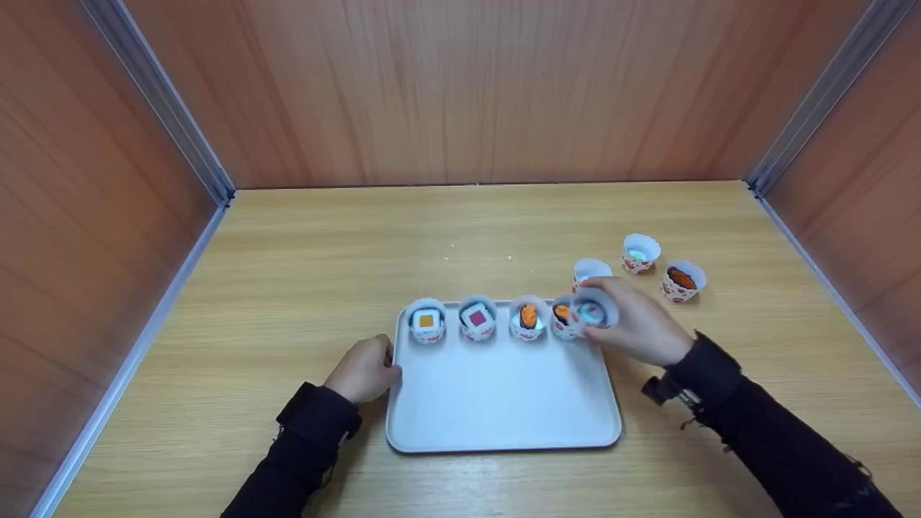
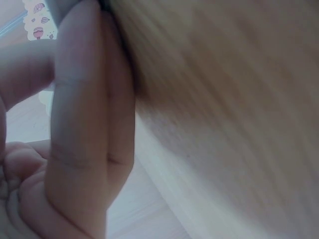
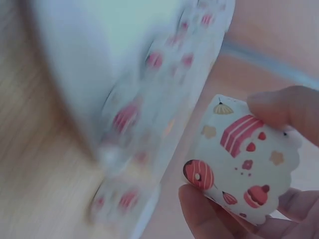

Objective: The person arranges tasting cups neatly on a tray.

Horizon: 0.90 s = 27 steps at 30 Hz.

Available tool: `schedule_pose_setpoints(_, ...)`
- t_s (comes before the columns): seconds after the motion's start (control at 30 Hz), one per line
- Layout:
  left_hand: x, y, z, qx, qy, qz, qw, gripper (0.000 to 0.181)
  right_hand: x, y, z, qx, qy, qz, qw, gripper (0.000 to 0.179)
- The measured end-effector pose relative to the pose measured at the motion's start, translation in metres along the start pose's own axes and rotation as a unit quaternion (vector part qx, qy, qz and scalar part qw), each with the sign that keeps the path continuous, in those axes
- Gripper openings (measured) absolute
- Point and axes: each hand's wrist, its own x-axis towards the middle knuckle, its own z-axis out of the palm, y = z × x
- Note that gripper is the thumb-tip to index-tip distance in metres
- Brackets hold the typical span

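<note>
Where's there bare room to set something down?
The tray is bare in front of its row of cups; the table is bare between the left hand and left wall. It's crowded at the tray's far right corner, where the right hand holds a cup.

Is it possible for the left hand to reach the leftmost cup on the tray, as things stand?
Probably yes: the left hand is close to the leftmost cup and nothing seems to stand between them, though it grips the tray and would have to let go.
</note>
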Motion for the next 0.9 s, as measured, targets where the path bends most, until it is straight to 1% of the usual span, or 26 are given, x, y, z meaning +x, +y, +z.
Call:
schedule_pose_setpoints(0.07, 0.000, 0.001, 0.000, -0.002, -0.002, -0.002, 1.0000, 0.008, 0.002, -0.013, 0.008, 0.005, -0.018, -0.009, 0.9998, 0.064)
schedule_pose_setpoints(0.17, 0.001, 0.001, 0.001, -0.002, -0.004, -0.004, 1.0000, 0.007, 0.006, -0.030, 0.022, 0.013, -0.041, -0.040, 0.9983, 0.064)
schedule_pose_setpoints(0.3, 0.001, 0.001, 0.001, -0.003, -0.004, -0.006, 1.0000, 0.008, 0.011, -0.050, 0.040, 0.014, -0.070, -0.093, 0.9931, 0.062)
schedule_pose_setpoints(0.37, 0.001, 0.001, 0.001, -0.004, -0.003, -0.006, 1.0000, 0.008, 0.013, -0.060, 0.049, 0.015, -0.089, -0.108, 0.9900, 0.061)
schedule_pose_setpoints(0.43, 0.001, 0.001, 0.001, -0.006, -0.002, -0.006, 1.0000, 0.008, 0.016, -0.070, 0.058, 0.012, -0.111, -0.117, 0.9869, 0.061)
schedule_pose_setpoints(0.57, 0.001, 0.002, 0.001, -0.006, -0.003, -0.006, 1.0000, 0.008, 0.021, -0.087, 0.074, 0.011, -0.159, -0.121, 0.9798, 0.061)
schedule_pose_setpoints(0.73, 0.002, 0.003, 0.003, -0.007, -0.002, -0.002, 1.0000, 0.009, 0.028, -0.102, 0.094, -0.004, -0.211, -0.124, 0.9695, 0.062)
schedule_pose_setpoints(0.9, 0.002, 0.003, 0.004, 0.003, 0.010, 0.023, 0.9997, 0.010, 0.032, -0.116, 0.114, -0.032, -0.244, -0.158, 0.9564, 0.062)
